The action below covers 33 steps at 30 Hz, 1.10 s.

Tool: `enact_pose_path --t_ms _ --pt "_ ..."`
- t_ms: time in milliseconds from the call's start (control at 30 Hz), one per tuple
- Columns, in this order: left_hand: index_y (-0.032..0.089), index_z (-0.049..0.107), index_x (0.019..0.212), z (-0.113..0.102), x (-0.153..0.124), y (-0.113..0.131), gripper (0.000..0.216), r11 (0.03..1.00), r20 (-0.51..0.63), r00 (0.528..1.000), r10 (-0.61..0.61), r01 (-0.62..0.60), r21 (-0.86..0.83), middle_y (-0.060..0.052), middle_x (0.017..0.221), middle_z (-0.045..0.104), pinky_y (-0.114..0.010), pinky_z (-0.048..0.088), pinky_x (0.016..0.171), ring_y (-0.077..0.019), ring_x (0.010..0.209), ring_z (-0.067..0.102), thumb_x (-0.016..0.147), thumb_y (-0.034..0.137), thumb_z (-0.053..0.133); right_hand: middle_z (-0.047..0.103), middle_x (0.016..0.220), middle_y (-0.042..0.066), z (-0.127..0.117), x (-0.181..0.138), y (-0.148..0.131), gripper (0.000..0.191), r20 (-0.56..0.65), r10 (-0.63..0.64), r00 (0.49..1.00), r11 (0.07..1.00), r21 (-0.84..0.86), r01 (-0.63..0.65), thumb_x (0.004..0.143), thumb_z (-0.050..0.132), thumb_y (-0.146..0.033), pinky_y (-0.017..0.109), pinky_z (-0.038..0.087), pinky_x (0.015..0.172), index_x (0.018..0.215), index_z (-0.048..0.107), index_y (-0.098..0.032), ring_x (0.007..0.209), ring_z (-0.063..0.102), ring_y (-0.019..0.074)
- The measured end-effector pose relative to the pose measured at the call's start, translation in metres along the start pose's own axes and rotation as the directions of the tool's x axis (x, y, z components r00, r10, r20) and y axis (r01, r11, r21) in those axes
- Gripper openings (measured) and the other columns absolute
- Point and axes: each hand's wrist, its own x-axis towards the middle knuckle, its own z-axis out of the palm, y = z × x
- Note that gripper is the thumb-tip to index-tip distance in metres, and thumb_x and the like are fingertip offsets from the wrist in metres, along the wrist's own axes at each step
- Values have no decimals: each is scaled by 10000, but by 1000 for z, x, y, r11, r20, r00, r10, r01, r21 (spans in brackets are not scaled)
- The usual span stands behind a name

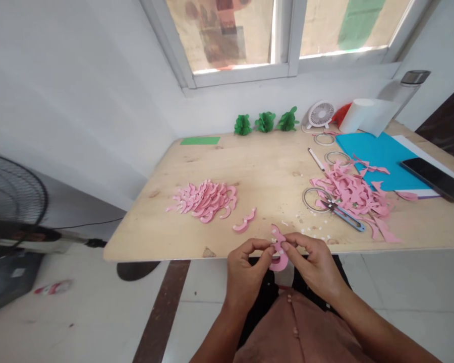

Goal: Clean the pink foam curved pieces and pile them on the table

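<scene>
A seated person's left hand and right hand pinch a pink paper piece between thumb and forefinger, each grip clasping one side of its narrow middle, at the near edge of a wooden table. The wavy cutout appears to weigh next to nothing and should bend at a touch; it is likely dry rather than slippery, and prone to creasing or tearing at its slim necks. The rounded lobes look the safest place to take hold, with fingertips flat and pressure slight, clear of the small white patches (possibly adhesive, though the view is too coarse to tell). At 10 o'clock from the hands lies a lone pink cutout, and beyond it a heap of similar cutouts. Pink scraps spread at 2 o'clock, with blue-handled snips resting at their near side, apart from both hands. Three green paper figures stand at 12 o'clock, by the wall.
</scene>
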Motion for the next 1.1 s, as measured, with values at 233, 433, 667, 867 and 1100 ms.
enact_pose_path --t_ms 233,433,667,867,1100 --pt "135 691 707 0 2 3 80 975 86 989 -123 136 -177 -10 668 684 -218 528 613 -125 632 624 676 201 724 651 673 5 -2 0 0 269 40 42 998 998 34 -43 885 486 -307 238 448 657 880 711 -160 727 619 176" --pt "121 696 722 -3 4 7 115 910 195 957 -213 267 -316 -29 656 700 -234 534 633 -122 619 633 647 185 753 658 704 7 -3 -1 2 277 58 54 997 997 53 -57 886 480 -323 233 441 647 832 700 -164 706 597 164" --pt "113 708 719 -5 4 12 132 892 235 944 -232 303 -336 -46 652 710 -240 525 637 -134 611 649 631 193 766 639 702 -1 -4 -1 0 274 73 54 996 996 66 -59 889 476 -327 221 426 629 781 669 -166 679 576 147" --pt "115 707 685 -6 5 14 99 896 230 946 -227 296 -331 -38 601 697 -215 499 608 -119 579 634 651 199 746 637 714 6 -3 -2 0 291 62 37 997 999 31 -39 889 472 -335 233 426 650 715 634 -168 686 572 152" --pt "116 688 666 -6 6 13 126 922 217 950 -225 280 -269 -38 588 686 -234 488 610 -129 573 624 673 237 723 637 694 8 -3 0 -1 289 69 41 997 999 15 -42 885 470 -333 238 440 631 732 651 -167 671 582 159"
